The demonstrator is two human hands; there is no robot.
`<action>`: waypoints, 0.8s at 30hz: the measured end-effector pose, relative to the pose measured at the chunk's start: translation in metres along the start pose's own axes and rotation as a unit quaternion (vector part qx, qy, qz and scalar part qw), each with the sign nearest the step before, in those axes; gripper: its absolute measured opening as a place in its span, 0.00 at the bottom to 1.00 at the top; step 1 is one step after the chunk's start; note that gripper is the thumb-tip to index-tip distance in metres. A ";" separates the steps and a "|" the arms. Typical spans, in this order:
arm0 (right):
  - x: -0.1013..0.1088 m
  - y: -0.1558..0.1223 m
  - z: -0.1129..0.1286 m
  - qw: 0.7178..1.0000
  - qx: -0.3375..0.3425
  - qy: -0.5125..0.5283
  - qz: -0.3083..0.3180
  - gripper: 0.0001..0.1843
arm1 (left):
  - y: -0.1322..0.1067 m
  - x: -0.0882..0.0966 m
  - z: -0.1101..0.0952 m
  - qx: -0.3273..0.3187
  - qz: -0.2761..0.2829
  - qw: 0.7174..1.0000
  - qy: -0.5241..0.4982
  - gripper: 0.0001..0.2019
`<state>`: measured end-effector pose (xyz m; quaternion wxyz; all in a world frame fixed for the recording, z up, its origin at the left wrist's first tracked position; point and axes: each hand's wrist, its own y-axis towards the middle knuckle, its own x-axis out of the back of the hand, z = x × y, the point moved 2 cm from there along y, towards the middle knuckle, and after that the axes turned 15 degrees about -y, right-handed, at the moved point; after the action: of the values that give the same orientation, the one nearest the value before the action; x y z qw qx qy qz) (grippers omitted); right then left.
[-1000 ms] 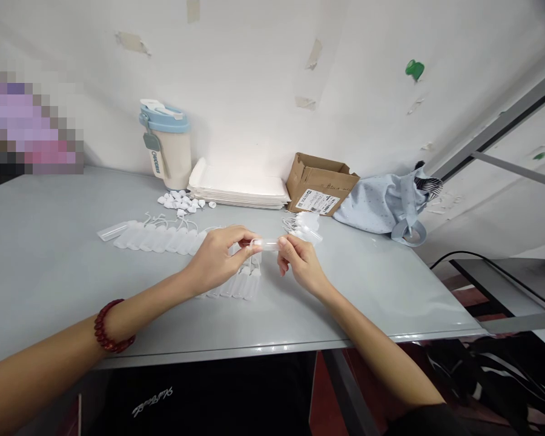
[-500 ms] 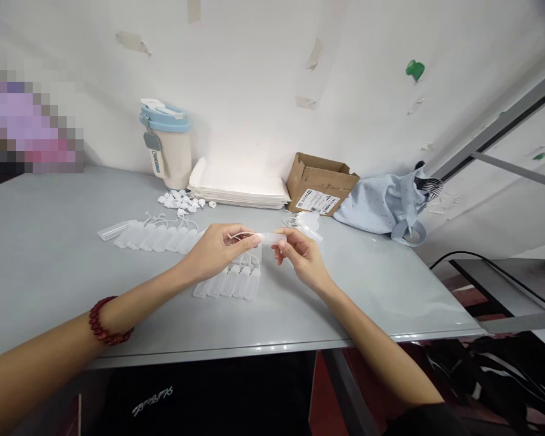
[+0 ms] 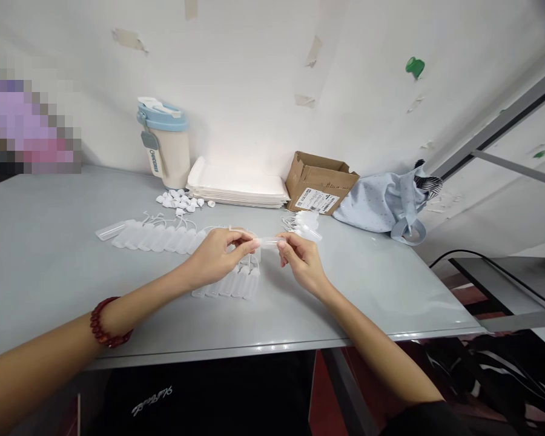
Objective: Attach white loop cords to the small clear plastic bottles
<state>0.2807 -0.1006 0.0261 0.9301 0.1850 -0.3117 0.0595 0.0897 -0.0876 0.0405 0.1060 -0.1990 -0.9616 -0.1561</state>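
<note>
A small, flat, translucent plastic case (image 3: 269,242) is stretched between my two hands above the table, seen nearly edge-on. My left hand (image 3: 222,254) pinches its left end, where a thin white cord loops over the fingers. The right end is gripped between thumb and fingers of my right hand (image 3: 302,257). Below my left hand lies a row of similar cases with cords (image 3: 229,283), partly covered by it. Another row of cases (image 3: 157,236) extends to the left, its right end hidden behind the hand.
Small white caps (image 3: 179,200) are heaped near a cream tumbler (image 3: 176,154). Along the wall sit a stack of white envelopes (image 3: 238,184), a cardboard box (image 3: 322,184) and a light blue cloth bag (image 3: 376,203). More corded pieces (image 3: 306,224) lie before the box on the grey table (image 3: 367,290).
The held case has turned from showing its broad face to nearly edge-on. Both hands keep their hold, with my right hand slightly lower.
</note>
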 end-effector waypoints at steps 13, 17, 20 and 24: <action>-0.002 0.004 -0.001 0.995 -0.065 0.037 0.071 0.24 | -0.004 -0.004 0.002 -0.215 -0.014 0.965 0.147 0.09; -0.004 0.005 -0.003 0.989 -0.078 0.088 0.087 0.25 | -0.003 -0.004 -0.001 -0.215 -0.019 0.966 0.140 0.09; -0.004 0.004 -0.002 0.992 -0.067 0.084 0.067 0.21 | -0.003 -0.002 -0.004 -0.138 -0.029 0.985 0.101 0.11; -0.003 0.001 0.003 0.998 0.040 -0.039 -0.018 0.16 | 0.000 0.003 -0.006 0.016 -0.028 0.999 0.010 0.16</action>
<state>0.2761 -0.1004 0.0266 0.9101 0.2300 -0.3414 0.0481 0.0879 -0.0889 0.0467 0.1145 -0.1688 -0.9681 -0.1452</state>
